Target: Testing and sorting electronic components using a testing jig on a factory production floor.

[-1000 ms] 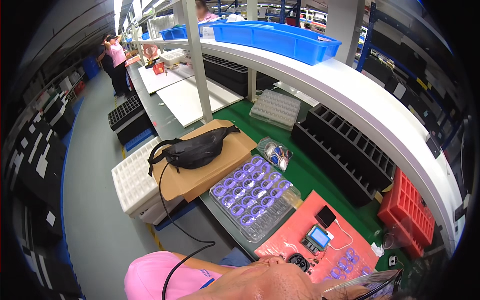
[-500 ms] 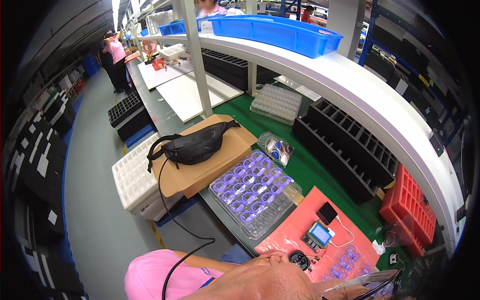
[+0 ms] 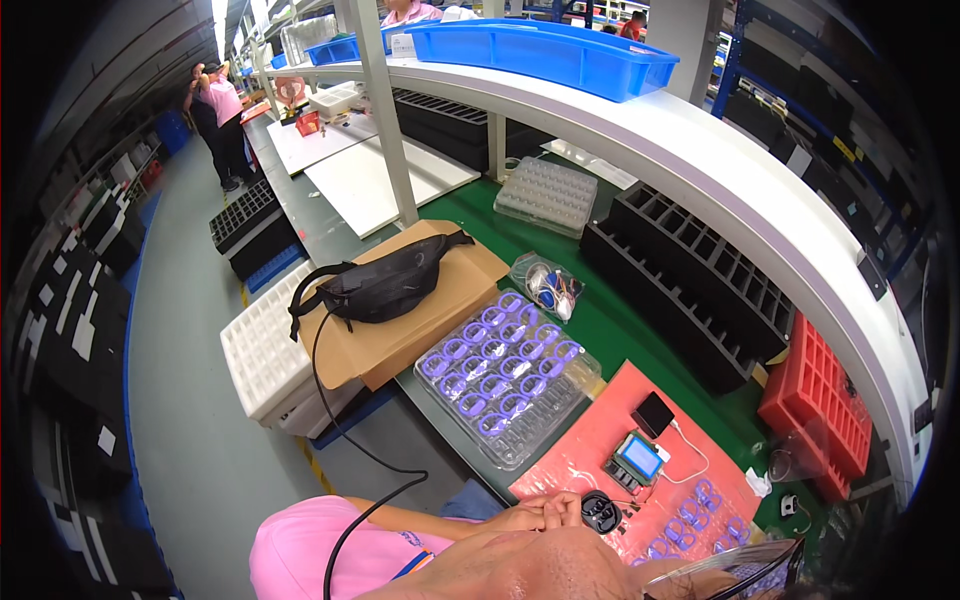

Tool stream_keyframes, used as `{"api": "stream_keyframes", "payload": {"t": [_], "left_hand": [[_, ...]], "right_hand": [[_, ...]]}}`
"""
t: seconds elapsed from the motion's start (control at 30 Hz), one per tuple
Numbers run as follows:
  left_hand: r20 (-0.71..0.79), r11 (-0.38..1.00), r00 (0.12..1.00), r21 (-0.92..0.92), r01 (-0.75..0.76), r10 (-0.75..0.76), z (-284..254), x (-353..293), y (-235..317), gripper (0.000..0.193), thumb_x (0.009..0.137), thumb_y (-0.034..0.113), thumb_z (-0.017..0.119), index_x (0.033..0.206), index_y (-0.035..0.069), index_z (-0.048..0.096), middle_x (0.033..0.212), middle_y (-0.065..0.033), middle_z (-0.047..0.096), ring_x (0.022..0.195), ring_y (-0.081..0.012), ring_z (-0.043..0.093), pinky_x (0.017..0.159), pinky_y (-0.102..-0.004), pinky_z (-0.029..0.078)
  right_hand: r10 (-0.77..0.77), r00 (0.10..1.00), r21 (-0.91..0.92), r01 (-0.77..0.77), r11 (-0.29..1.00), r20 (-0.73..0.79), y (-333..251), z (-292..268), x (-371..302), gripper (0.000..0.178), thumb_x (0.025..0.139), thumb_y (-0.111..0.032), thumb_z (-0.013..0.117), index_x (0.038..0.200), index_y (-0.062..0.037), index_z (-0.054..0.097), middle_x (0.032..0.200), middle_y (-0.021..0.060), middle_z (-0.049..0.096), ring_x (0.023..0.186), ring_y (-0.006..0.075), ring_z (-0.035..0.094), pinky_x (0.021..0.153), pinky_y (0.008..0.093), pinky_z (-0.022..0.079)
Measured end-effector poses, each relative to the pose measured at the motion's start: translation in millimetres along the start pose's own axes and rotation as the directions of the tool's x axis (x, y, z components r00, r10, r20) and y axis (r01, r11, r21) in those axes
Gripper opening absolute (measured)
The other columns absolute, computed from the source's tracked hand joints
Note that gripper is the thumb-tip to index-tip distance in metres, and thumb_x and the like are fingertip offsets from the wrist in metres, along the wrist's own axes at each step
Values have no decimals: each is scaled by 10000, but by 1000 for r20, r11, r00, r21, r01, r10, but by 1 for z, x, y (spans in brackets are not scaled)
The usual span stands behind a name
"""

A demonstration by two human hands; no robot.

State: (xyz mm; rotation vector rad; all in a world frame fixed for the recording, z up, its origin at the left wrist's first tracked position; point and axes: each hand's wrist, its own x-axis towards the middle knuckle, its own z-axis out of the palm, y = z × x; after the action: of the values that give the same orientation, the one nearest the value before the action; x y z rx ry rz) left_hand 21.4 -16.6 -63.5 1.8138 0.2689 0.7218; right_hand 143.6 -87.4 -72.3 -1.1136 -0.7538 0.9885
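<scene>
My left hand (image 3: 530, 515) is at the near edge of a red mat (image 3: 570, 449), with its fingers curled together. What the fingers hold, if anything, is hidden. Just right of them sits a round black piece (image 3: 601, 511) with small dark bits beside it. My right hand cannot be made out. Farther back on the mat are a small device with a lit blue screen (image 3: 640, 456) and a black box (image 3: 654, 414) joined to a white cable. Several purple loop-shaped bands (image 3: 692, 513) lie on the mat's right part.
A clear tray (image 3: 515, 450) of purple bands stands left of the mat. Beyond are a black waist bag (image 3: 390, 285) on a cardboard box (image 3: 440, 325), a bag of wired parts (image 3: 548, 287), black divided trays (image 3: 690, 290) and red crates (image 3: 818, 405). A black cable (image 3: 370, 462) hangs at left.
The view has shifted slightly, so the bench appears a little higher. More of my left hand's curled fingers shows beside the round black piece. The bench items stay in place.
</scene>
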Motion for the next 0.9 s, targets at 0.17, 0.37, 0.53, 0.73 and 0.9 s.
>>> {"api": "stream_keyframes", "payload": {"t": [0.17, 0.37, 0.53, 0.73, 0.9], "left_hand": [[13, 998, 1000, 51, -23, 22, 0, -2, -3, 407, 866, 271, 908, 1106, -25, 765, 1211, -182, 717, 1252, -350, 640, 1100, -474, 508], [68, 996, 998, 91, -3, -4, -1, 1, -2, 407, 864, 264, 906, 1110, -27, 765, 1234, -199, 712, 1269, -368, 630, 1114, -487, 500], [16, 999, 1000, 50, 8, -9, -2, -6, -9, 417, 871, 272, 898, 1117, -36, 762, 1251, -204, 711, 1276, -383, 624, 1123, -498, 493], [11, 998, 1000, 58, 6, -7, 9, 1, -1, 452, 884, 293, 882, 1150, -47, 746, 1244, -224, 703, 1282, -393, 618, 1129, -500, 490], [-26, 999, 1000, 51, -7, 9, 10, -4, -2, 457, 887, 294, 877, 1160, -46, 740, 1231, -225, 703, 1250, -390, 626, 1093, -490, 511]], "right_hand": [[-6, 1000, 38, 7, 999, -26, 0, 2, 1, 89, 1077, -24, 556, 1153, 11, 528, 1000, 213, 749, 883, 236, 725, 826, 351, 589], [-14, 997, 70, 19, 997, -79, -2, 0, -1, 104, 1076, -25, 555, 1165, 3, 506, 1001, 218, 745, 882, 239, 722, 826, 350, 587], [14, 998, 103, -7, 995, -65, 1, 5, -9, 120, 1076, -25, 554, 1174, -4, 488, 1001, 221, 741, 882, 241, 720, 827, 350, 585], [51, 997, 91, -56, 994, 62, -6, -6, 5, 137, 1076, -26, 553, 1183, -11, 469, 1001, 225, 738, 882, 243, 717, 827, 350, 583], [-15, 997, 144, 4, 990, 77, 26, -16, 3, 185, 1075, -53, 563, 1169, -35, 405, 1000, 238, 719, 869, 262, 708, 844, 363, 576]]}}
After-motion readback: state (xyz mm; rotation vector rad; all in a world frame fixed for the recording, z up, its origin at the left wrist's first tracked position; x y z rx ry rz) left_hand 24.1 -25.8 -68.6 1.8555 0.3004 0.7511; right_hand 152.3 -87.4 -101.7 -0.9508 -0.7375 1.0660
